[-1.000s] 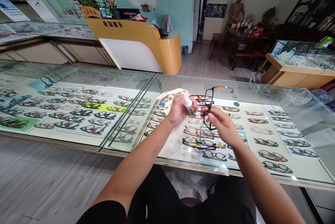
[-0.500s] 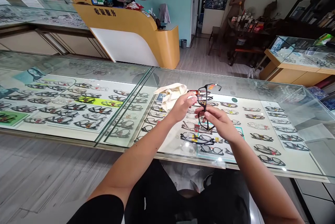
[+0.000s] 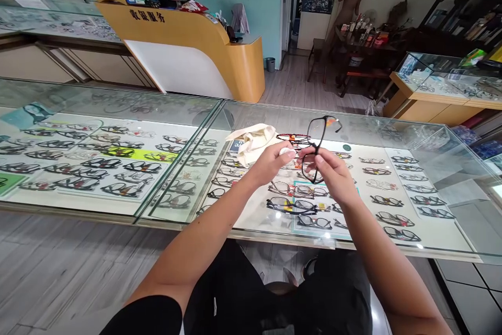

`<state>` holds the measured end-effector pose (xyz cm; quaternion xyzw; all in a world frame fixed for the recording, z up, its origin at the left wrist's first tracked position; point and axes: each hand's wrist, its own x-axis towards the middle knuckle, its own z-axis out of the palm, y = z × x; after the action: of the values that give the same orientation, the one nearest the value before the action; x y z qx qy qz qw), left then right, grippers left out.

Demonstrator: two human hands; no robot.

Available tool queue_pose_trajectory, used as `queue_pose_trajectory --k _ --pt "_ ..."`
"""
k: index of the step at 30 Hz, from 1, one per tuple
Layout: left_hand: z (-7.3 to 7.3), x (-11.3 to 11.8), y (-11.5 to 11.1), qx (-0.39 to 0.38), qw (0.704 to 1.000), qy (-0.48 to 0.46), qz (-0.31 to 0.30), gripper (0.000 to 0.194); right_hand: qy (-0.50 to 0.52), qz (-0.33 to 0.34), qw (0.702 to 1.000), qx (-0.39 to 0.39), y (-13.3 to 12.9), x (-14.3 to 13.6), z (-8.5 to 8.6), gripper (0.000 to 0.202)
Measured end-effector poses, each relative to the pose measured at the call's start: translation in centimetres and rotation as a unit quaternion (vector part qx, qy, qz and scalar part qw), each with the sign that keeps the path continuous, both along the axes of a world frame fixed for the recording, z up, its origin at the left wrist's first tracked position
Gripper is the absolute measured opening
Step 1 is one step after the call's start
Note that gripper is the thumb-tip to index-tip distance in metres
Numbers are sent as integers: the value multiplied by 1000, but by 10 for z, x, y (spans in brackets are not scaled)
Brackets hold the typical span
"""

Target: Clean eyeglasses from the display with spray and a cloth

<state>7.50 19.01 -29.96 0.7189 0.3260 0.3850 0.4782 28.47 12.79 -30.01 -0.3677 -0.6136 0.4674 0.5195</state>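
Note:
My right hand [image 3: 334,172] grips black-framed eyeglasses [image 3: 323,133] near the bridge. They are turned on end, one lens above the other, and a temple arm with an orange mark sticks out at the top. Pinched in the fingers of my left hand [image 3: 269,165] is a small white wad [image 3: 288,152], perhaps tissue or cotton. It is close beside the eyeglasses; whether they touch I cannot tell. A cream cloth [image 3: 257,141] lies crumpled on the glass beyond my left hand. Behind the fingers, another pair of glasses with red on the frame [image 3: 292,138] is partly hidden.
Below my hands is a glass display case [image 3: 251,238] with rows of eyeglasses inside. A second case [image 3: 78,208] adjoins it on the left. Farther back are a curved wooden counter [image 3: 245,71], a person [image 3: 350,3] by a dark table, and another display case [image 3: 427,100] at the right.
The eyeglasses have turned and tilted in my right hand, their top leaning right. The white wad in my left hand shows more clearly. The whole view has shifted slightly.

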Motion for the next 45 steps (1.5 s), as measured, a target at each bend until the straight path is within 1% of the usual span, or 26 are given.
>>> queue_pose_trajectory --k 2,4,9,11,14,16,19,21,23,26,29,32,34,37,42,45 --pt "-2 2 -2 3 1000 25 -12 43 10 -34 999 -2 3 2 -2 36" --pt "-4 5 -4 9 999 40 -24 41 15 -46 999 -8 5 4 -5 38" --pt "-11 8 -5 9 999 40 -34 41 44 -21 999 -23 6 2 -9 33" --pt "-9 8 -5 15 999 34 -34 42 47 -26 998 -21 7 3 -10 34" --pt "-1 4 -6 15 1000 8 -25 41 42 -44 998 -13 10 6 -9 38" --pt "8 -2 -3 9 1000 -18 12 37 38 -55 998 -13 12 9 -9 40" --pt "17 -22 9 -2 990 -57 130 27 44 -64 997 -15 17 12 -11 41" --pt "19 -44 23 -15 976 -79 201 20 49 -71 996 -15 20 14 -13 41" --pt "15 -71 37 -6 966 -79 246 20 50 -78 996 -17 22 15 -15 42" --pt "2 -114 53 19 945 -37 324 25 57 -73 996 -17 26 17 -19 42" --pt "-13 -151 56 11 916 39 399 27 81 -64 994 -18 30 20 -21 41" --pt "-24 -175 51 9 897 71 435 30 103 -65 992 -23 33 23 -23 39" --pt "-29 -185 48 6 889 88 448 33 111 -64 991 -27 34 25 -24 37" --pt "-36 -193 47 -1 882 110 458 35 112 -63 991 -32 35 26 -25 37" --pt "-49 -199 49 -7 876 135 463 37 116 -67 990 -43 36 27 -24 39" --pt "-57 -200 48 -8 874 146 463 34 121 -67 989 -46 36 26 -23 39"
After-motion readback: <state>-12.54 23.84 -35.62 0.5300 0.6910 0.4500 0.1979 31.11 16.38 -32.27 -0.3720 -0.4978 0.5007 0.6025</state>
